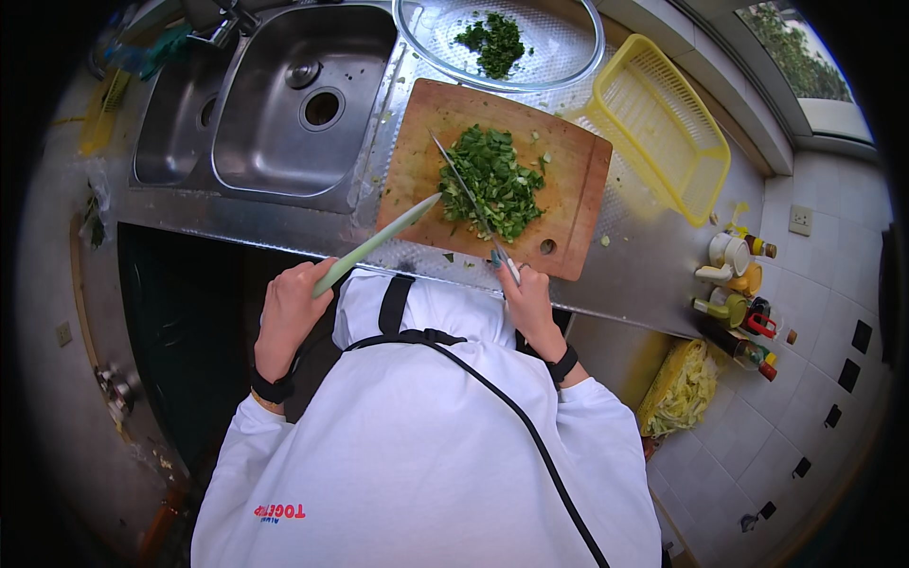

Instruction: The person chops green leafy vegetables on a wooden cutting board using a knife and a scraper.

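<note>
A light green, long tapered stick-like thing (376, 245) is gripped in my left hand (291, 305), its tip touching or just beside the chopped greens. My right hand (529, 298) holds a knife (465, 186) by its handle, the blade lying across the left side of the greens. The chopped leafy greens (497, 181) form a pile on a wooden cutting board (579, 213) with a small round hole near its front right corner. Behind the board, a large clear glass bowl (408, 39) contains finely chopped dark greens (497, 46).
A double steel sink (284, 167) lies left of the board. A yellow plastic basket (717, 167) stands at the back right. Bottles and jars (738, 305) line the right wall, with a yellow basket of cut pale leaves (682, 397) nearer me. The steel counter edge (426, 273) runs before my waist.
</note>
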Available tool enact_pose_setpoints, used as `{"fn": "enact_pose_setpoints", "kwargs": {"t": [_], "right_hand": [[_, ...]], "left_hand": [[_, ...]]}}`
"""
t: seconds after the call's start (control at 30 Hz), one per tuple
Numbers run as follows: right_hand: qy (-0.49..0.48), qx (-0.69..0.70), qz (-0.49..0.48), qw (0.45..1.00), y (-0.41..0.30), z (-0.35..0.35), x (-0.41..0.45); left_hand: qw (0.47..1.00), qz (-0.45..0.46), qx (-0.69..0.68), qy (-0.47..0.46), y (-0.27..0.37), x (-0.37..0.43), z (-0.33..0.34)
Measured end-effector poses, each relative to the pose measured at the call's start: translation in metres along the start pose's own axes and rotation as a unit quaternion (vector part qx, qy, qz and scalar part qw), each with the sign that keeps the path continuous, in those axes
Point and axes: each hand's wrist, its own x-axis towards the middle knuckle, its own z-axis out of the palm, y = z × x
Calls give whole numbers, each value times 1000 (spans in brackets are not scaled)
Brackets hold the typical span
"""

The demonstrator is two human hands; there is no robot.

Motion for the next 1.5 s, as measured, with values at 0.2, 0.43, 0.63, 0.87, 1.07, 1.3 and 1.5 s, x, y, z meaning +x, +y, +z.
{"fn": "enact_pose_setpoints", "kwargs": {"t": [0.2, 0.43, 0.63, 0.87, 1.07, 1.3, 1.5], "right_hand": [[-1, -1, 14, 1000, -4, -1, 4], [7, -2, -11, 1000, 3, 4, 5], [12, -2, -16, 1000, 1, 3, 6], [-10, 38, -13, 999, -15, -2, 3], [-51, 32, -11, 998, -20, 4, 9], [-41, -15, -21, 999, -9, 15, 12], [-46, -17, -29, 998, -14, 14, 12]], "left_hand": [[1000, -6, -2, 5, -2, -2, 3], [1000, -4, 1, -2, -1, -1, 2], [1000, -2, -2, -18, 2, 0, 2], [998, 8, -42, -36, 4, 3, 4], [996, -77, -38, -5, -11, -8, -16], [995, -98, -19, 7, -13, -19, -21], [996, -92, -16, 1, -10, -20, -20]]}}
